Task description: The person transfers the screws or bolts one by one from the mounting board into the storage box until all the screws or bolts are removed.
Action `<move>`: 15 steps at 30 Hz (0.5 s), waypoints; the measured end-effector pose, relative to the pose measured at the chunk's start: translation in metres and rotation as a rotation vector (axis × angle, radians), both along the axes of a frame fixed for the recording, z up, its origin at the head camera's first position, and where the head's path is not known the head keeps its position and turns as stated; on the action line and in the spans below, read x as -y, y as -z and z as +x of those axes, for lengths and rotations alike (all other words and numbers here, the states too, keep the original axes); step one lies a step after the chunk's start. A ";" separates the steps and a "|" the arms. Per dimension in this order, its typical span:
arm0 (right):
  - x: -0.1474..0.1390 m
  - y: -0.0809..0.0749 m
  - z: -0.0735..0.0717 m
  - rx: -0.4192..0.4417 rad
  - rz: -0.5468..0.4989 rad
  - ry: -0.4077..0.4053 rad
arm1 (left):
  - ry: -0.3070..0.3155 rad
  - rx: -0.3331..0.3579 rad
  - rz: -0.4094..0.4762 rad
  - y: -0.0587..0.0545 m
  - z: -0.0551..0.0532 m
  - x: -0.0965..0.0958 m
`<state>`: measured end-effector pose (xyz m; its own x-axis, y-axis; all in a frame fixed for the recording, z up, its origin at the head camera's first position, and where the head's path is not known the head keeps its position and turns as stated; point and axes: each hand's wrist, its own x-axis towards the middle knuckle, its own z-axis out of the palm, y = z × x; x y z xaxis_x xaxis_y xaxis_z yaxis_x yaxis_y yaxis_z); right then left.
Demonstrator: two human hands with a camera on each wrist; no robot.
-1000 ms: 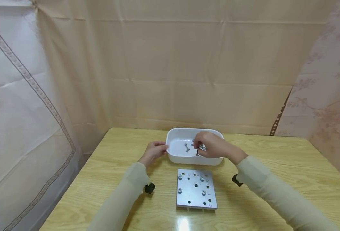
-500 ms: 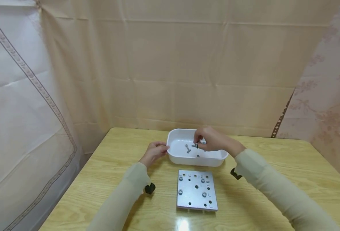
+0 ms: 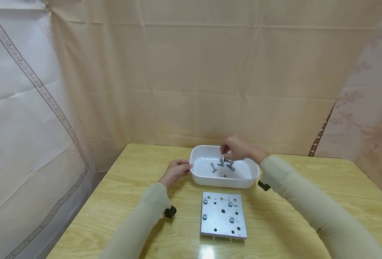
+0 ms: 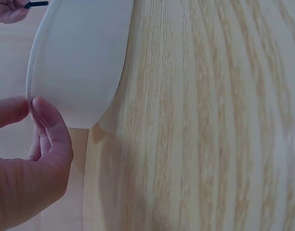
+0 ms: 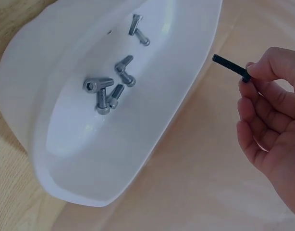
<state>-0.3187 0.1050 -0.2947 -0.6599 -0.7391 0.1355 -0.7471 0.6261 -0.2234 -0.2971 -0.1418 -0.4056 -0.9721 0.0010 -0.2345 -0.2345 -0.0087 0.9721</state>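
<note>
My left hand point(image 3: 176, 172) pinches the left end of a white plastic tub point(image 3: 223, 182) between thumb and fingers, which the left wrist view shows right at the rim. Above the tub's far side, my right hand point(image 3: 239, 148) pinches a dark threaded bolt point(image 5: 230, 67) by its head end between thumb and forefinger. That bolt points out sideways in the right wrist view. Several silver socket-head bolts point(image 5: 103, 98) lie loose in small groups on the tub's floor.
In front of the tub lies a square silver metal plate point(image 3: 221, 225) with many holes, and several socket-head bolts point(image 3: 232, 219) stand in it. The wooden table point(image 3: 291, 233) backs onto a beige cloth point(image 3: 191, 90).
My right hand has risen from among the bolts to above the tub's far side, uncovering bolts beneath it. The left hand keeps its hold on the rim.
</note>
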 end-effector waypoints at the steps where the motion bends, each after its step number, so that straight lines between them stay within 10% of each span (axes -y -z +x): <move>1: -0.001 0.001 -0.002 -0.001 0.001 -0.007 | -0.003 0.010 -0.006 -0.001 0.001 -0.001; 15: -0.001 0.007 -0.021 0.039 0.076 0.032 | -0.007 0.035 -0.024 -0.008 0.003 0.000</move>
<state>-0.3396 0.1062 -0.3018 -0.6866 -0.7250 0.0537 -0.7185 0.6654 -0.2024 -0.2940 -0.1422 -0.3976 -0.9634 -0.0114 -0.2679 -0.2680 0.0133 0.9633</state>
